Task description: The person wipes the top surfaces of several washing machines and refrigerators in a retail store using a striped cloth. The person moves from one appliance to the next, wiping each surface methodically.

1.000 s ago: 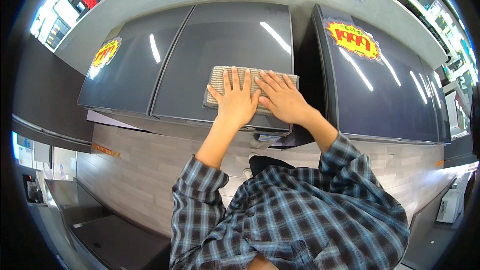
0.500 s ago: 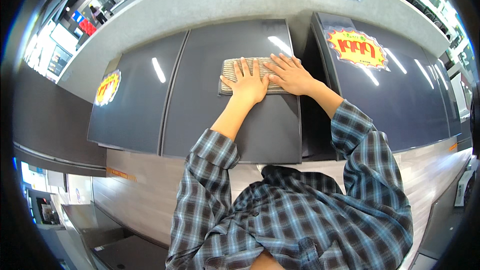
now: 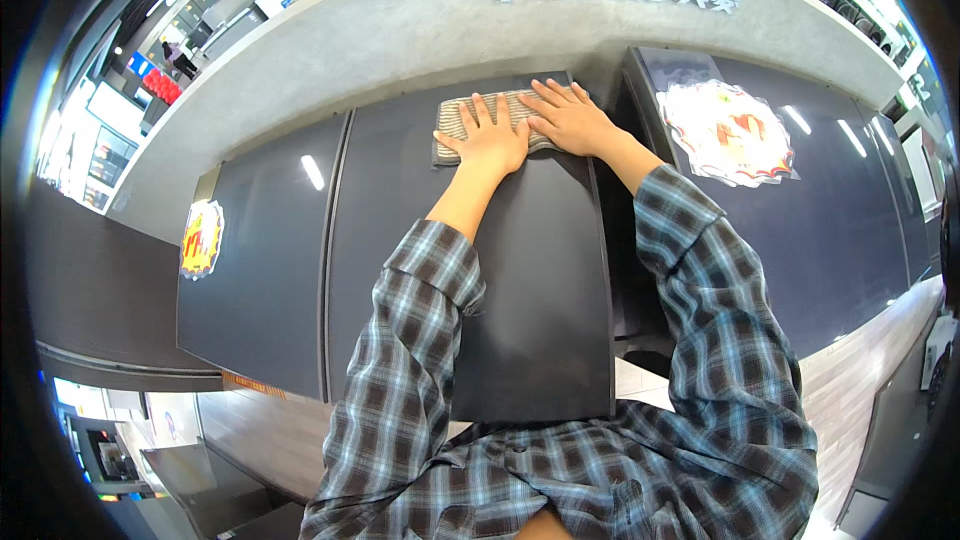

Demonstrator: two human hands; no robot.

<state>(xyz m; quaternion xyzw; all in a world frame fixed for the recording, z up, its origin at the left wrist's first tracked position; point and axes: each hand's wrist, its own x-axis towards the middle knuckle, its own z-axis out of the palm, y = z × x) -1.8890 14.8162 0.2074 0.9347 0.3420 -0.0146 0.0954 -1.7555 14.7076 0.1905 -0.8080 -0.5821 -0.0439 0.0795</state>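
Observation:
A striped beige-and-brown cloth [image 3: 455, 120] lies flat on the dark glossy door panel [image 3: 530, 270] of an appliance that looks like a refrigerator, close to the panel's far edge. My left hand [image 3: 492, 142] rests palm down on the cloth's left and middle part, fingers spread. Beside it, my right hand [image 3: 572, 122] lies flat over the right end, its fingers stretched toward the upper left. The two hands nearly touch at the thumbs. Neither hand grips the cloth; both rest on top, hiding much of it.
Left of a narrow seam is a second dark panel [image 3: 265, 250] with a yellow-and-red price tag [image 3: 202, 240]. Across a dark gap on the right stands another dark appliance [image 3: 830, 230] bearing a larger tag [image 3: 725, 132]. A grey wall [image 3: 400, 15] with raised lettering runs behind.
Both hands and the cloth under them have slid away from me, toward the panel's far edge. The view has shifted, showing more of the panel's near end.

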